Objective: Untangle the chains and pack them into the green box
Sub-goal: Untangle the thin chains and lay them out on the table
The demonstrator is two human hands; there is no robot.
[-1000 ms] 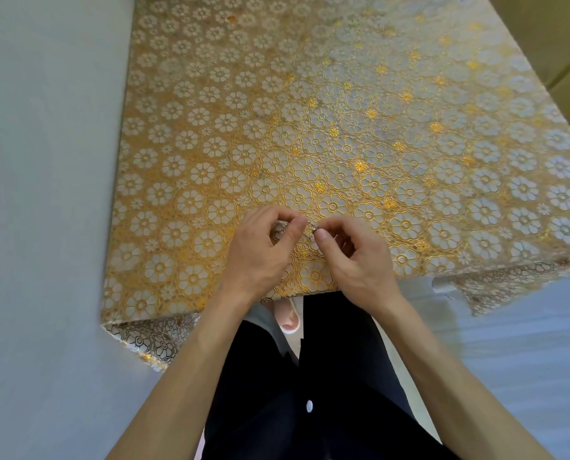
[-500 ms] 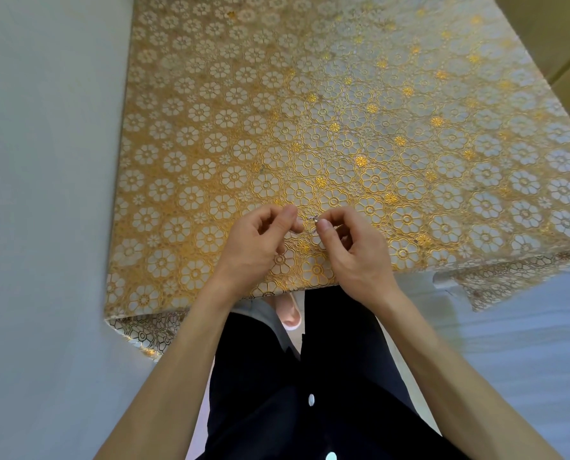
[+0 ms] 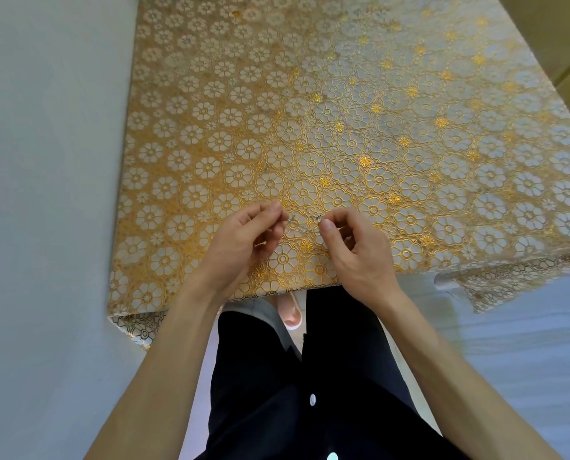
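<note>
A thin silver chain (image 3: 305, 224) hangs in a short slack loop between my two hands, just above the near edge of the table. My left hand (image 3: 243, 242) pinches one end between thumb and forefinger. My right hand (image 3: 353, 247) pinches the other end, where a small clasp shows beside the thumb tip. The rest of each hand's fingers are curled inward. The chain is very fine and hard to follow against the patterned cloth. No green box is in view.
The table (image 3: 343, 111) carries a gold and white flower-patterned cloth, which hangs over the near edge. A pale wall (image 3: 44, 194) runs along the left side. Below the table edge are my dark trousers and a pink slipper (image 3: 290, 310).
My hands have moved apart from touching to a small gap, drawing the chain out between them. They also shifted slightly farther onto the table.
</note>
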